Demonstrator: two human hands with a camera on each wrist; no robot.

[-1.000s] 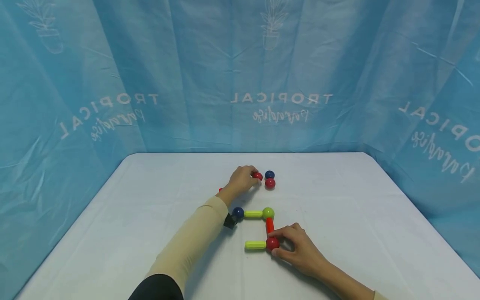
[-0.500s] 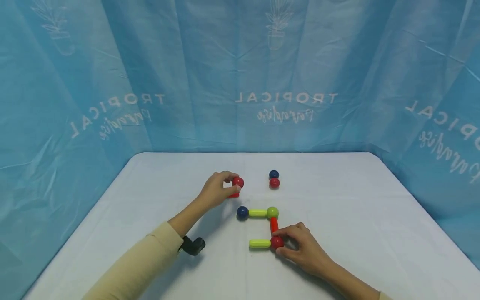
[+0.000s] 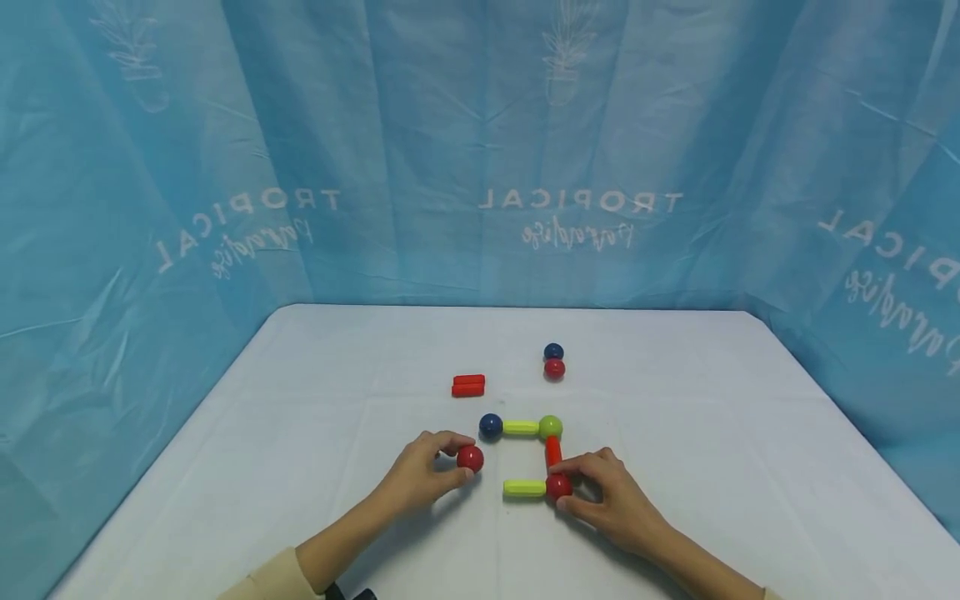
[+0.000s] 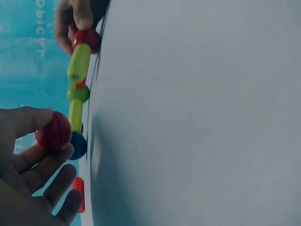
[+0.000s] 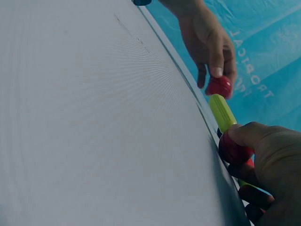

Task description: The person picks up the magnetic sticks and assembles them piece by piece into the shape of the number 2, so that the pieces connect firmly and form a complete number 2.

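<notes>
My left hand [image 3: 425,475] pinches a loose red ball [image 3: 470,459] between thumb and fingers, above the cloth and left of a joined ball-and-stick shape. That shape runs from a dark blue ball [image 3: 491,427] along a yellow-green stick [image 3: 521,427] to a green ball [image 3: 551,427]. From there a red stick [image 3: 553,451] leads down to a red corner ball [image 3: 558,486], and a second yellow-green stick [image 3: 524,488] points left from it with a free end. Thumb and fingers of my right hand [image 3: 611,504] grip the corner ball, also seen in the right wrist view.
Two red sticks [image 3: 468,386] lie side by side behind the shape, to the left. Farther back, a blue ball [image 3: 553,352] and a red ball [image 3: 554,369] sit together. White cloth covers the table [image 3: 360,358]; a blue printed curtain [image 3: 420,150] hangs around it.
My left hand has carried the red ball from the back of the table, over the red sticks, toward me to the shape's left side. My right hand keeps its grip on the corner ball.
</notes>
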